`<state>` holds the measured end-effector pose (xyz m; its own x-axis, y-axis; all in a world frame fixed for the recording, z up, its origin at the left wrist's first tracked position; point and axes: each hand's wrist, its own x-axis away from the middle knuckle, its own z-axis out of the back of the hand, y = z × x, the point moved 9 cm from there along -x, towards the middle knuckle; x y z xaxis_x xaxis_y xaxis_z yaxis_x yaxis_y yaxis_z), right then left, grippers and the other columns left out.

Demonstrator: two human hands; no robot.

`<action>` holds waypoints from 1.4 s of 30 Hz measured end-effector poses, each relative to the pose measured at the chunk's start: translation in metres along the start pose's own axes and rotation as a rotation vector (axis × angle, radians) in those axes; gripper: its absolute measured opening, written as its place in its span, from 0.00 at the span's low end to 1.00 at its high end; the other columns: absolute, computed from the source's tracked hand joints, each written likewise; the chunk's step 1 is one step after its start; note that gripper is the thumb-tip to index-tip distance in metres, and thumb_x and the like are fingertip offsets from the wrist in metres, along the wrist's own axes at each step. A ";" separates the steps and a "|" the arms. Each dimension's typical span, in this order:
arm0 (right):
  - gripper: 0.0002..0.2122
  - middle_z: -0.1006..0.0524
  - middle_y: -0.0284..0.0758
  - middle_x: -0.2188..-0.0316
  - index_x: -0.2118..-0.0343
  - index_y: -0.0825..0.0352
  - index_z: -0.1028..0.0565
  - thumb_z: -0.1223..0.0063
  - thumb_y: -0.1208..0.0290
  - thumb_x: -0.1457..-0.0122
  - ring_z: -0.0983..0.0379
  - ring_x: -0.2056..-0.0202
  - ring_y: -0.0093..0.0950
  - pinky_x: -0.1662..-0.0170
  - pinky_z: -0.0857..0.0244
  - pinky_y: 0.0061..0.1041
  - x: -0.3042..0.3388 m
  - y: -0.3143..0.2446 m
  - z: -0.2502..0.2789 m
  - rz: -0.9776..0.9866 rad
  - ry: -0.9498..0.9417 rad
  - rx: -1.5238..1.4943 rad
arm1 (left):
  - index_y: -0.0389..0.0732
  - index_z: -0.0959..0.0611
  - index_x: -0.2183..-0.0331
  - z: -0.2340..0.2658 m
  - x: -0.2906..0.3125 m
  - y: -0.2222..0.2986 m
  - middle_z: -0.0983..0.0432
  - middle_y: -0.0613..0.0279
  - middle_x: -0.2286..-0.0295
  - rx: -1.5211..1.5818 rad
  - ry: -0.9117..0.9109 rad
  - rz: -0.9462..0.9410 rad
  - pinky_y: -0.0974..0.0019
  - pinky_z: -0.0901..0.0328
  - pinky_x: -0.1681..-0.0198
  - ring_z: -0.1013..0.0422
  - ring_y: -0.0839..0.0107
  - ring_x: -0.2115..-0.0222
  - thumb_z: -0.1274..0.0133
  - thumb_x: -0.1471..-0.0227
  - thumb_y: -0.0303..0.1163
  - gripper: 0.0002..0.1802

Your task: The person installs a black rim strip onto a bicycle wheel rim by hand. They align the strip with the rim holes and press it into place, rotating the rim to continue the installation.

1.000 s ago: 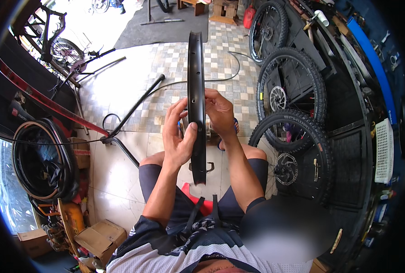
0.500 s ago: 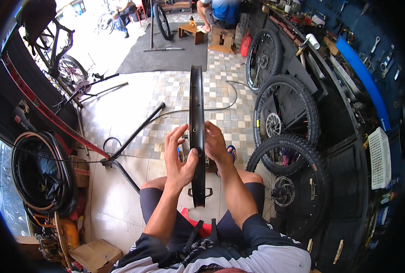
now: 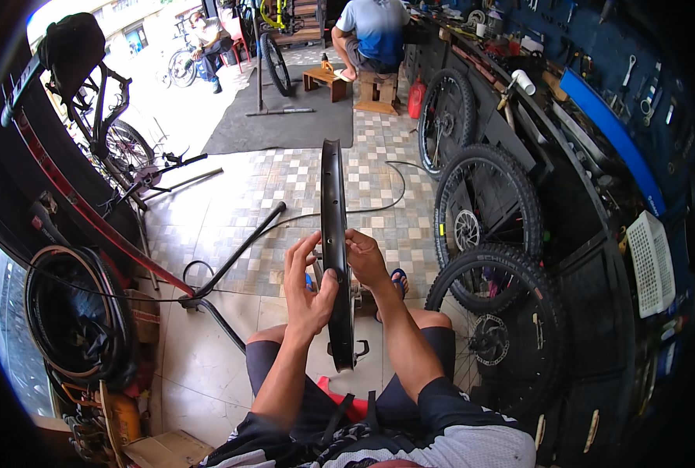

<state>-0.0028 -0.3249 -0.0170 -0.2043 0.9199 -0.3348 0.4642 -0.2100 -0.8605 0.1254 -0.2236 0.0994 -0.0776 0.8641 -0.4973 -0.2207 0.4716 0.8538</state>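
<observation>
A black bicycle rim (image 3: 333,199) stands upright on edge in front of me, with small holes along its outer face. My left hand (image 3: 307,292) grips its near left side, the thumb pressed on the outer face and the fingers raised along the left. On the other side, my right hand (image 3: 367,259) has its fingers curled and pinched close against the rim. What those fingertips hold, if anything, is hidden. Behind the rim's lower part, a dark metal stand part (image 3: 361,349) shows partly.
Several wheels with tyres, such as one with a disc rotor (image 3: 489,340), lean against the dark cabinets at right. A black stand leg (image 3: 242,248) lies across the tiles at left, near stacked tyres (image 3: 78,312). Farther off, a person (image 3: 375,31) sits on a wooden stool (image 3: 377,92).
My view has tilted up a little, so the scene sits lower in the picture. My right fingers have curled tighter by the rim; the left hand keeps its hold.
</observation>
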 end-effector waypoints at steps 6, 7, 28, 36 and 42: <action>0.09 0.21 0.25 0.69 0.50 0.67 0.20 0.43 0.73 0.30 0.27 0.71 0.15 0.69 0.33 0.17 0.002 -0.012 -0.005 0.057 0.009 -0.042 | 0.39 0.24 0.38 0.001 0.001 -0.001 0.30 0.51 0.44 -0.012 -0.001 0.009 0.54 0.34 0.42 0.31 0.57 0.42 0.46 0.51 0.25 0.36; 0.09 0.21 0.25 0.69 0.50 0.67 0.20 0.43 0.73 0.30 0.27 0.70 0.15 0.69 0.33 0.17 0.002 -0.012 -0.005 0.051 0.012 -0.040 | 0.39 0.24 0.38 0.001 0.002 -0.002 0.30 0.51 0.44 -0.015 0.001 0.011 0.55 0.34 0.42 0.31 0.58 0.43 0.46 0.51 0.25 0.36; 0.24 0.20 0.32 0.53 0.46 0.65 0.30 0.30 0.77 0.43 0.23 0.52 0.21 0.46 0.28 0.25 0.014 -0.024 -0.016 0.036 -0.106 0.287 | 0.34 0.19 0.43 0.003 0.009 -0.007 0.19 0.47 0.54 -0.069 0.012 0.004 0.58 0.31 0.46 0.23 0.58 0.54 0.42 0.50 0.23 0.30; 0.14 0.17 0.35 0.53 0.48 0.67 0.25 0.38 0.75 0.35 0.21 0.53 0.20 0.48 0.28 0.24 0.015 -0.027 -0.012 0.051 -0.139 0.498 | 0.34 0.19 0.44 0.005 0.014 0.003 0.22 0.47 0.52 -0.187 0.038 -0.082 0.55 0.37 0.40 0.29 0.56 0.47 0.42 0.50 0.28 0.30; 0.09 0.19 0.28 0.68 0.54 0.64 0.24 0.38 0.67 0.32 0.28 0.70 0.13 0.68 0.36 0.16 0.005 -0.024 -0.004 0.109 0.047 0.007 | 0.32 0.20 0.46 0.005 0.021 -0.001 0.27 0.46 0.49 -0.097 0.057 -0.039 0.55 0.40 0.38 0.32 0.55 0.46 0.43 0.47 0.34 0.28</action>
<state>-0.0116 -0.3138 0.0031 -0.1124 0.9061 -0.4079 0.4755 -0.3114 -0.8228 0.1286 -0.2057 0.0888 -0.1217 0.8327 -0.5402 -0.3177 0.4830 0.8160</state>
